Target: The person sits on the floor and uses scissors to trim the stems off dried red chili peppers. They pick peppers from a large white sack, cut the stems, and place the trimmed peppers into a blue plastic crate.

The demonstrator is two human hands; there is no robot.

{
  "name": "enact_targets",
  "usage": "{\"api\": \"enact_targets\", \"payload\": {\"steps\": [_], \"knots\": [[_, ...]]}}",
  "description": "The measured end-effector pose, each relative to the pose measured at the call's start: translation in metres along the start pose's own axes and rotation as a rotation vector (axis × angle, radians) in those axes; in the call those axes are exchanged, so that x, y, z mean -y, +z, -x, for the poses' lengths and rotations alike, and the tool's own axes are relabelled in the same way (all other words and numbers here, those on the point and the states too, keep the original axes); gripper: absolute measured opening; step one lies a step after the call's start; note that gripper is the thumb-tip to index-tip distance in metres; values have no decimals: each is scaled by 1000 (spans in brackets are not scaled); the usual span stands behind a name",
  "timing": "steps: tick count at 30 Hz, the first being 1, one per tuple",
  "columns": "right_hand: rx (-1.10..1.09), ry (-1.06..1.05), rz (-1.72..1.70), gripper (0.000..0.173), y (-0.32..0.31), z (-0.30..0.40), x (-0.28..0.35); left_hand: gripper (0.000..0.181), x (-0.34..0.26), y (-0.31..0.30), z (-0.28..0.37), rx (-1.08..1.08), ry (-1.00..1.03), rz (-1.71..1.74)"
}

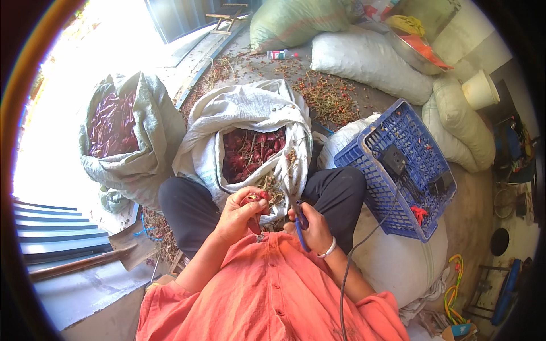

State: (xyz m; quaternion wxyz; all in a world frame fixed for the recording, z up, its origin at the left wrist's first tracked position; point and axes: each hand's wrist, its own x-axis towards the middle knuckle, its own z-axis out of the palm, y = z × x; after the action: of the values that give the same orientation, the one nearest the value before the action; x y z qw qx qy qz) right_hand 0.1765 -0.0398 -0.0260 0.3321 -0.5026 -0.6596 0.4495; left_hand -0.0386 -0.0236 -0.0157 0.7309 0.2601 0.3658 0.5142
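My left hand grips a few dried red chilli peppers in front of my chest, their stem ends up near the thumb. In my right hand is a pair of blue-handled scissors or snips, the blades pointing away from me, just right of the peppers. Whether the blades are apart is too small to tell. Between my knees stands a white woven sack with its rim rolled down, holding dark red chilli peppers. Dry stem clippings lie on its near rim.
To the left stands another sack of red peppers. A blue plastic crate at right holds a black device whose cable crosses my right arm. Filled sacks lie beyond scattered clippings. A shovel rests at lower left.
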Motion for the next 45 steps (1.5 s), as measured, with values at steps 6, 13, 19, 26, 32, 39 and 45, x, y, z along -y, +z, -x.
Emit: {"api": "enact_targets", "payload": {"steps": [6,13,19,26,32,39,45], "knots": [[32,-141,247,57,-11,3,5,15,-25,6,3,110,-88,-396],[39,-145,314,56,-13,1,9,16,-22,4,0,176,-79,-460],[-21,-57,325,49,-4,14,14,14,-19,9,-3,151,-118,-444],[-38,-18,301,49,-8,18,11,16,-18,15,-6,150,-109,-546],[-58,-50,489,52,-21,22,26,17,-17,6,-7,163,-45,-724],[-61,-18,527,47,-18,22,21,17,-29,17,-3,73,-196,-817],[-58,-49,425,32,-5,22,4,17,-9,-1,-10,86,-69,-681]]}}
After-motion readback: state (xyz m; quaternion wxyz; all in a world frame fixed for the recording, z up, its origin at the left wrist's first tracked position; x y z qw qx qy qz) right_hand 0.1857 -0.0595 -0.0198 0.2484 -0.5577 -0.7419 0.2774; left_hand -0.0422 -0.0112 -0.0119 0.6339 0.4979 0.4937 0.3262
